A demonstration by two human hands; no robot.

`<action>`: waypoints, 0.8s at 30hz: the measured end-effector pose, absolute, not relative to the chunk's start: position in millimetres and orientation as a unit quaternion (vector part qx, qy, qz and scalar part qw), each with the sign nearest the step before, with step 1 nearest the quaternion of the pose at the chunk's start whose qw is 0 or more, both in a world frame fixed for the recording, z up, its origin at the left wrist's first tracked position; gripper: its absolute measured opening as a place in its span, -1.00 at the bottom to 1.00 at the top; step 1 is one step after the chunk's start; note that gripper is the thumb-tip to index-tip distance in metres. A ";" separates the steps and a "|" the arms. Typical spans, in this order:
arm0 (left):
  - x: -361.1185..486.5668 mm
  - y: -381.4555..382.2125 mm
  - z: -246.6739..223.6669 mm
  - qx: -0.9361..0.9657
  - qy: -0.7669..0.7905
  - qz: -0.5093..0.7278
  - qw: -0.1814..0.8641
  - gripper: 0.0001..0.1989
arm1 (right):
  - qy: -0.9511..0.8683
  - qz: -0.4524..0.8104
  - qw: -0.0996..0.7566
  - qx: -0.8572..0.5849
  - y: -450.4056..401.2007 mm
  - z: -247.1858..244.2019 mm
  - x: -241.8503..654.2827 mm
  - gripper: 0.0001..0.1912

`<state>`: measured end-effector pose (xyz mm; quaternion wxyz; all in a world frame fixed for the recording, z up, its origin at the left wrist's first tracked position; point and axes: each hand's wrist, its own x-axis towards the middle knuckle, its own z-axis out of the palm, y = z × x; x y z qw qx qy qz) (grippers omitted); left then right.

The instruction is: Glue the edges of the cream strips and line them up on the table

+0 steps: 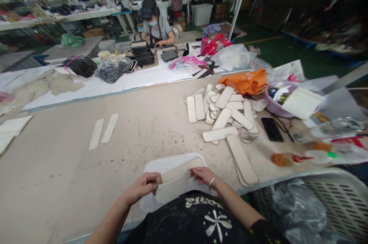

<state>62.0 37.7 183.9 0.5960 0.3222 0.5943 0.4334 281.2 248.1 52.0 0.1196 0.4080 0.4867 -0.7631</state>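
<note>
My left hand (145, 187) is closed on the left end of a cream curved panel (174, 188), held tilted near the table's front edge. My right hand (202, 175) is at the panel's right end, its fingertips pinched at the edge. Beneath both lies a white rounded sheet (152, 165), partly covered by the panel. To the right, long cream strips (243, 159) are stacked, and a heap of shorter cream pieces (224, 104) lies beyond them. Small scissors (248, 136) rest beside the heap.
Two narrow strips (96, 133) lie on the left. An orange bag (245, 82), purple basin (276, 102), phone (271, 129) and glue bottle (284, 159) stand or lie right. A plastic crate (336, 198) is at lower right. A person (161, 27) works across the table.
</note>
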 end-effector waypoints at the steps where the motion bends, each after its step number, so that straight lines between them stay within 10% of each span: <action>1: 61.5 36.0 181.6 0.317 0.598 0.437 0.593 -0.85 | 0.487 -0.765 0.117 0.405 248.8 52.2 281.2 -0.58; 14: 65.5 31.7 168.3 0.285 0.556 0.496 0.603 -0.79 | 0.503 -0.743 0.139 0.418 255.4 47.3 271.0 -0.47; 24: 60.5 34.5 160.0 0.238 0.541 0.515 0.620 -0.83 | 0.534 -0.720 0.147 0.418 244.8 40.8 251.6 -0.80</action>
